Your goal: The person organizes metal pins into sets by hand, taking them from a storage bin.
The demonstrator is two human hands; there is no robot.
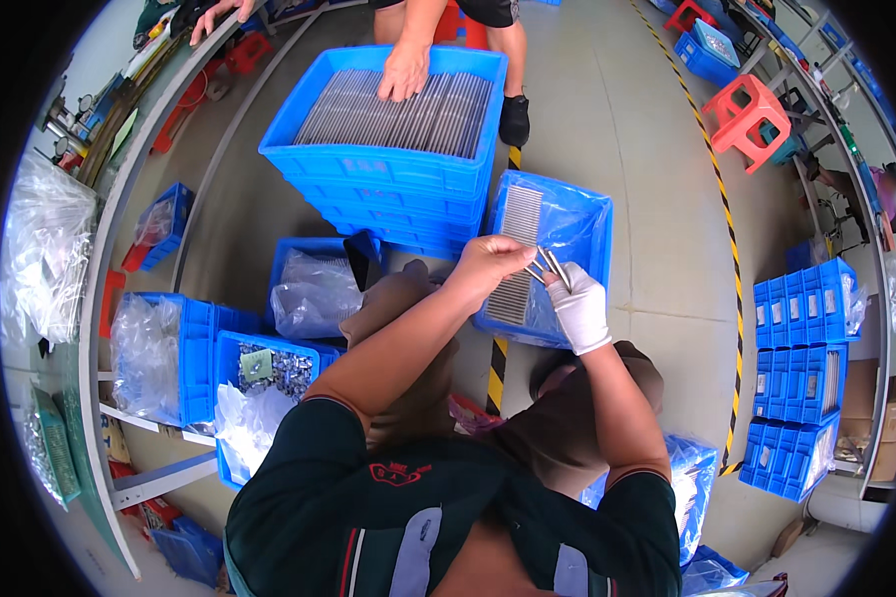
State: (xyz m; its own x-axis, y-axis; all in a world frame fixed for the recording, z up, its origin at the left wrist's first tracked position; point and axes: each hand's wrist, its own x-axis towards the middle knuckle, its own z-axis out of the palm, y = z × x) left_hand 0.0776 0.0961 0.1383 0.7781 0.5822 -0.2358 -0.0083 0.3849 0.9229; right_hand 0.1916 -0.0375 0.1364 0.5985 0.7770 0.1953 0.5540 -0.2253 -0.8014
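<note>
Several short, slim metal rods (556, 267) fan out between my two hands, above a blue crate (604, 224) lined with clear plastic. My bare left hand (490, 267) pinches the rods' left ends between thumb and fingers. My right hand (579, 310), in a white glove, has its fingers closed around their other ends. Inside the crate, similar rods (521, 211) lie side by side in a row along the left side, partly covered by my left hand. Clear plastic film (572, 214) spreads over the crate's right part.
Ahead, a stack of blue crates (388, 179) carries rods on top; another person's hand (404, 72) touches them. Blue bins with plastic bags (314, 294) and small metal parts (289, 370) stand at left. Crates (799, 383) and a red stool (749, 119) are at right.
</note>
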